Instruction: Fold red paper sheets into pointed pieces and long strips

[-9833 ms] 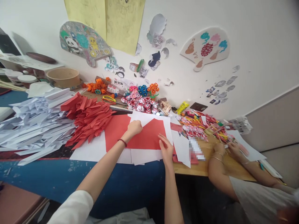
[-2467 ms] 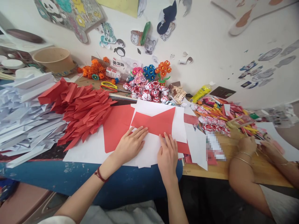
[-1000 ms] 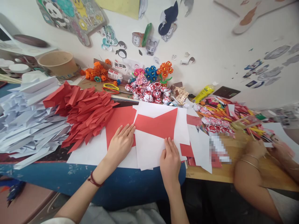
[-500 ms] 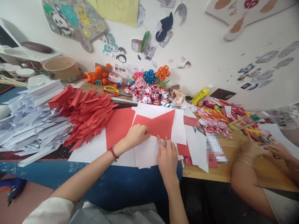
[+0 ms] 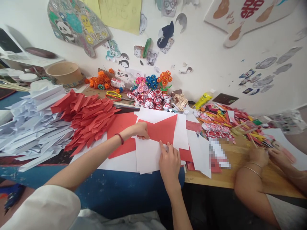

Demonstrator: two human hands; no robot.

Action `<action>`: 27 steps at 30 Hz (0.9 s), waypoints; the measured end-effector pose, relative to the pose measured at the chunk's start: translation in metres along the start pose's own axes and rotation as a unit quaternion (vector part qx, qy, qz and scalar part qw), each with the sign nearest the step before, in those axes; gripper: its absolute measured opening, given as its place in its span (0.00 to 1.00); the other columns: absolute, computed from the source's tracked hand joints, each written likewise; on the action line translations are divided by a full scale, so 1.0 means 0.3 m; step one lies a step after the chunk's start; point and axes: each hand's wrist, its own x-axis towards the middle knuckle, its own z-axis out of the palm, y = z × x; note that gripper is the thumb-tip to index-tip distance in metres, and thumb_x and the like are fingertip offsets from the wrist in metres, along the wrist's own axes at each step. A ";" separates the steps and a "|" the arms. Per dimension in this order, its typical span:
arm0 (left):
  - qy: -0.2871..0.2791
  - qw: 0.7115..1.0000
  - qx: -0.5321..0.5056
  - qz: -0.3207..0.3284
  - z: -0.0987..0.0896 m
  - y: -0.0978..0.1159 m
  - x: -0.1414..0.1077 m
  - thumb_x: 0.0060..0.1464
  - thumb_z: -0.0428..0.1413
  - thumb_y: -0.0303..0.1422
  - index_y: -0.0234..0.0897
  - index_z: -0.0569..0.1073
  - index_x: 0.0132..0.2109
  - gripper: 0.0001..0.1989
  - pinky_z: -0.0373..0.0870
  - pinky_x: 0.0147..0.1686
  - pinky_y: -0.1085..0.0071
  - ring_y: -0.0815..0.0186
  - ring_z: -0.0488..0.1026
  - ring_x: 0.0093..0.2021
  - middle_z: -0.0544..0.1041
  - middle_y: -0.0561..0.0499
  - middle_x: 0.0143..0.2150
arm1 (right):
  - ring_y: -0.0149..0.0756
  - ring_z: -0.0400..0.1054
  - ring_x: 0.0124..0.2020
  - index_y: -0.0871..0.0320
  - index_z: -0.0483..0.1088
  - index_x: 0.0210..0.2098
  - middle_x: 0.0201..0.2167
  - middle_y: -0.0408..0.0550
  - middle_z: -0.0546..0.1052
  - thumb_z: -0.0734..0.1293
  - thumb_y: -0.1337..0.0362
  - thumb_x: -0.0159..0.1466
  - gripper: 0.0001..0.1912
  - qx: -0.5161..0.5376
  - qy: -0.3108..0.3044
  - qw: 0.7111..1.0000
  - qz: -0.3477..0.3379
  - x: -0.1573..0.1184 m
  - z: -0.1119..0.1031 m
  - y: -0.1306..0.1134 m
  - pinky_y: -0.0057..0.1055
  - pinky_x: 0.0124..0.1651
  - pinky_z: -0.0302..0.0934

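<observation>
My left hand (image 5: 140, 130) is closed in a fist and presses on the left end of a red sheet of paper (image 5: 163, 128), near its lower edge. No object shows in the fist. My right hand (image 5: 169, 163) lies with its fingers stretched out, the fingertips at the lower edge of the same red sheet. This sheet has a notched upper edge and rests on a white sheet (image 5: 150, 158). Another red sheet (image 5: 122, 148) lies partly under my left forearm.
Left of the sheets are piles of folded red paper strips (image 5: 86, 118) and folded white strips (image 5: 43, 127). Paper flowers (image 5: 152, 99) and yellow-handled scissors (image 5: 113, 95) lie behind. On the right, another person's hands (image 5: 260, 156) are over the wooden table (image 5: 230, 179).
My left hand has slid left along the lower edge of the red sheet. My right hand stays at nearly the same spot on the paper. The view has shifted slightly.
</observation>
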 end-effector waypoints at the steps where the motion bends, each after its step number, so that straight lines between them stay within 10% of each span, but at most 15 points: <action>1: -0.003 1.000 -0.003 -0.009 -0.014 -0.010 -0.009 0.39 0.57 0.31 0.31 0.72 0.20 0.07 0.61 0.18 0.75 0.72 0.64 0.17 0.71 0.50 0.16 | 0.47 0.63 0.52 0.53 0.65 0.60 0.53 0.59 0.71 0.56 0.74 0.65 0.25 -0.001 -0.001 1.000 0.001 0.001 -0.001 0.000 0.43 0.55 0.58; 12: -0.013 0.997 0.026 -0.070 -0.191 -0.172 -0.118 0.40 0.59 0.34 0.32 0.74 0.22 0.08 0.62 0.22 0.75 0.70 0.67 0.19 0.73 0.50 0.17 | 0.47 0.64 0.52 0.54 0.65 0.59 0.52 0.59 0.71 0.55 0.75 0.65 0.26 0.016 -0.014 1.000 -0.009 0.006 -0.023 0.001 0.44 0.55 0.56; 19: 0.237 0.960 0.137 0.053 -0.086 -0.091 -0.132 0.50 0.52 0.36 0.35 0.72 0.23 0.12 0.61 0.28 0.73 0.69 0.68 0.23 0.73 0.51 0.20 | 0.42 0.69 0.40 0.58 0.75 0.37 0.35 0.53 0.76 0.59 0.65 0.65 0.12 0.125 -0.040 0.991 0.038 0.174 -0.059 0.003 0.36 0.43 0.61; 24: 0.255 0.956 0.134 0.054 0.037 -0.063 -0.061 0.53 0.50 0.36 0.36 0.72 0.27 0.12 0.55 0.26 0.72 0.66 0.68 0.26 0.75 0.48 0.25 | 0.31 0.69 0.20 0.60 0.72 0.20 0.18 0.48 0.75 0.67 0.57 0.59 0.17 0.340 -0.355 0.870 0.041 0.352 -0.002 0.016 0.26 0.26 0.61; 27: 0.289 0.949 0.124 0.027 0.064 -0.087 -0.032 0.55 0.49 0.36 0.36 0.72 0.29 0.12 0.54 0.27 0.72 0.65 0.70 0.29 0.76 0.48 0.28 | 0.30 0.69 0.17 0.63 0.74 0.21 0.18 0.49 0.76 0.70 0.54 0.56 0.17 0.392 -0.418 0.817 0.060 0.400 0.036 0.039 0.24 0.23 0.62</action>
